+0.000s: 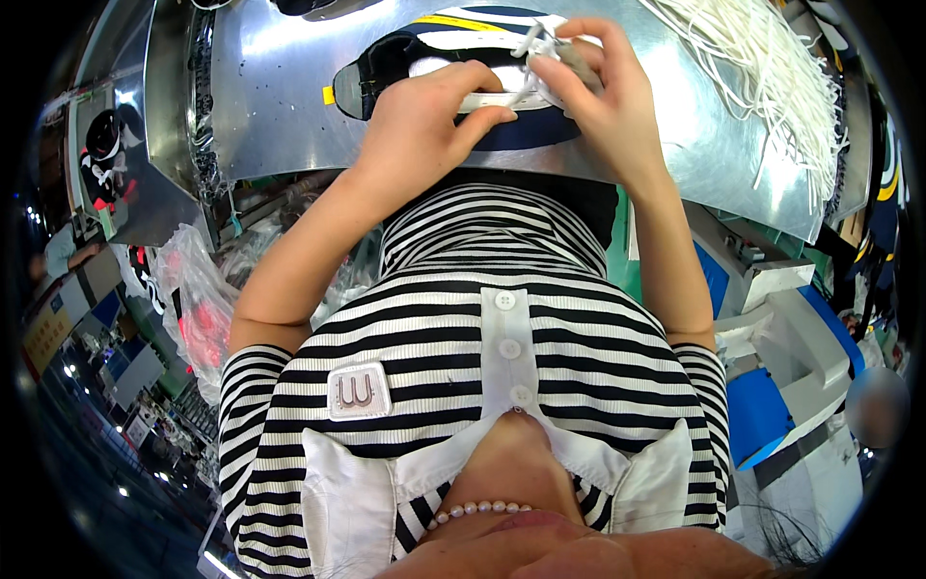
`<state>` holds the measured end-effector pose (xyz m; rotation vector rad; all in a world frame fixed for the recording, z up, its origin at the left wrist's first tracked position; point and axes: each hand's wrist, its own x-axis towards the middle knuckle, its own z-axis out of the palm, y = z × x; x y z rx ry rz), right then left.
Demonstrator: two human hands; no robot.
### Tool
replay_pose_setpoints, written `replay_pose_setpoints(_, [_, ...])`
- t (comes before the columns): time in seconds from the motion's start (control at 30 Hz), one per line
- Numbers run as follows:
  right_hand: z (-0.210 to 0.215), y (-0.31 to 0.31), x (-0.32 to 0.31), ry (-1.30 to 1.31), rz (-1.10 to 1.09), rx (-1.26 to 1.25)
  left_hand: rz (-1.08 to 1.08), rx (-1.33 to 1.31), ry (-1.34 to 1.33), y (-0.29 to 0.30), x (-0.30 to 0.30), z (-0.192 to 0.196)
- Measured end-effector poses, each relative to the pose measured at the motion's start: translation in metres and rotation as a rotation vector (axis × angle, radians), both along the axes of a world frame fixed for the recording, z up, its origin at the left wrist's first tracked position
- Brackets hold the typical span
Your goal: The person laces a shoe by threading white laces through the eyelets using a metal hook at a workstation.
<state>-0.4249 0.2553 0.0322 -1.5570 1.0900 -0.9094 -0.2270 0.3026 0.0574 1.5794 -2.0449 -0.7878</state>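
A dark navy shoe [545,133] with white and yellow stripes lies on its side on the metal table, its heel toward the left. My left hand [424,121] is at the shoe's opening, thumb and forefinger curled around the white edge of its upper. At the front of the opening, my right hand [603,92] pinches a white shoelace [529,43] between thumb and fingers. Some lace is bunched there, and the fingers partly hide how it runs through the eyelets. Beneath the right fingers is a greyish patch that I cannot make out.
A big heap of loose white laces [762,77] spreads over the right side of the metal table [275,106]. Blue and white boxes [772,386] stand below on the right. A clear plastic bag [193,299] hangs at the left, near another table with black shoes [106,145].
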Motion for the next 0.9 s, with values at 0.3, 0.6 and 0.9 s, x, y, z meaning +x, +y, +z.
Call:
replay_pose_setpoints(0.3, [0.006, 0.054, -0.01, 0.074, 0.037, 0.258, -0.041, -0.194, -0.037, 0.003, -0.002, -0.009])
replay_pose_setpoints(0.6, [0.004, 0.053, -0.012, 0.064, 0.039, 0.259, -0.05, -0.195, 0.021, 0.002, -0.001, -0.009])
replay_pose_setpoints(0.9, [0.006, 0.053, -0.003, 0.002, 0.005, 0.433, -0.131, -0.198, 0.05, 0.008, -0.003, -0.011])
